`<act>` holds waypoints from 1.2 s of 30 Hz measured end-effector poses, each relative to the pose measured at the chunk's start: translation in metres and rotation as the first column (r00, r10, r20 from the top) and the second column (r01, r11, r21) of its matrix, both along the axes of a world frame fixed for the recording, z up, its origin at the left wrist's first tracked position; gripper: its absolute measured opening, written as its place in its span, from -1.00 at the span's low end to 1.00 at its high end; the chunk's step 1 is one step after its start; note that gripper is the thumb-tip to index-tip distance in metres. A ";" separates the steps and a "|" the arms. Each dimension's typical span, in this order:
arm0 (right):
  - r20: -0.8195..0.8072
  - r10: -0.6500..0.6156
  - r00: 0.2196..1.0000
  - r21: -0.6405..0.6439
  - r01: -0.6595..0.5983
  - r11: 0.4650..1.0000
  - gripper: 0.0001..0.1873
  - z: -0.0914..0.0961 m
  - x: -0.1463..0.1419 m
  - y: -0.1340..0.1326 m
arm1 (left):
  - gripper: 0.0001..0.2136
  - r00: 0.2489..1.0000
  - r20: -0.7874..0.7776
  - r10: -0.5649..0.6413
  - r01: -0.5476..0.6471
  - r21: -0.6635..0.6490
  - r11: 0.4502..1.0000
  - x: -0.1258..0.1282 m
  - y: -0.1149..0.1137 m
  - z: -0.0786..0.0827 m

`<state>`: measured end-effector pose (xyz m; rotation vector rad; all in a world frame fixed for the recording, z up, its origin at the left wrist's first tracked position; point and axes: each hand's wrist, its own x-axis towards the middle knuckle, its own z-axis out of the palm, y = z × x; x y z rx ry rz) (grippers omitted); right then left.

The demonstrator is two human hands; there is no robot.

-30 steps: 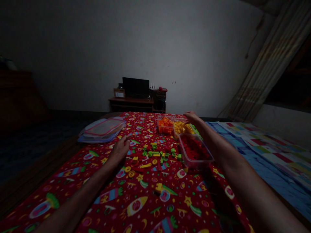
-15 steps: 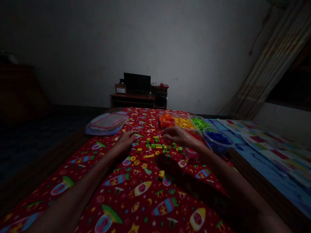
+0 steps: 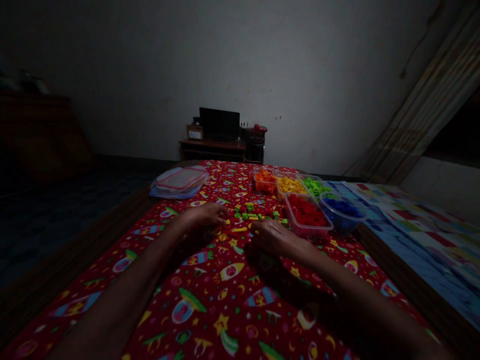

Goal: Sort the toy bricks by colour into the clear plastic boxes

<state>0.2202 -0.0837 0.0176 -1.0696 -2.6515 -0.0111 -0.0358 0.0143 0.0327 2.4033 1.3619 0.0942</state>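
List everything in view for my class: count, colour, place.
Tubs: 5, clear, right
Tubbed pieces: many, orange, yellow, green, red, blue, one colour per tub
Loose pieces: many, mostly green and yellow, centre
Lids: several, clear with coloured rims, left
Cloth: 1, patterned red, centre
Monitor: 1, black, on desk
Desk: 1, brown, back
Carton: 1, brown, on desk
Bedding: some, multicoloured, right
Curtain: 1, pale, right
Cabinet: 1, brown, left
Wall: 1, grey, back
Left hand: 1, bare, by loose pieces
Right hand: 1, bare, by loose pieces

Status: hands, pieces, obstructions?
Left hand, right hand at scattered toy pieces; grips unclear. Pieces loose on red cloth. Tub of red pieces right of them, not blocking.
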 end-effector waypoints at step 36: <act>-0.211 -0.370 0.905 -0.136 0.348 0.928 -0.88 -0.012 -0.029 0.072 | -0.71 0.903 0.392 0.175 -0.166 -0.058 0.984 0.025 -0.009 -0.014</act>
